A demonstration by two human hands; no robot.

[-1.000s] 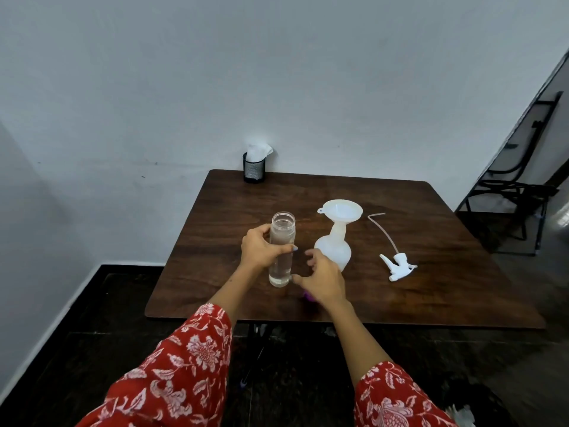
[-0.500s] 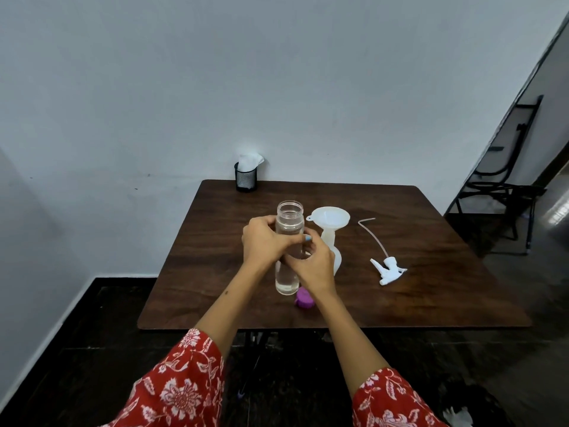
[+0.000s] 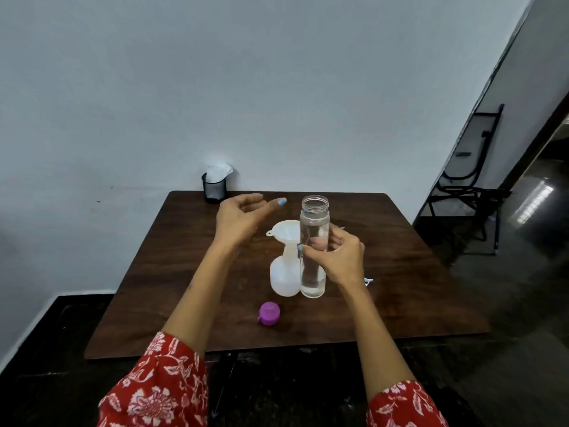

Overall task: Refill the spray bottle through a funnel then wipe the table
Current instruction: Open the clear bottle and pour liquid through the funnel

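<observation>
Head view: right hand (image 3: 337, 260) wraps a clear, uncapped water bottle (image 3: 313, 251), lifted or just off the worktop (image 3: 184, 272), w/ the white spray bottle (image 3: 284, 277) just left of it, funnel (image 3: 284, 231) seated in its neck. Left hand (image 3: 243, 218) hovers open, holding nothing. Purple cap (image 3: 269, 313) lies nearer; tissue holder (image 3: 214, 186) at far edge. Risks, as I judge: wide mouth may overshoot the funnel; nothing steadies the light spray bottle, so a nudge could tip it.
</observation>
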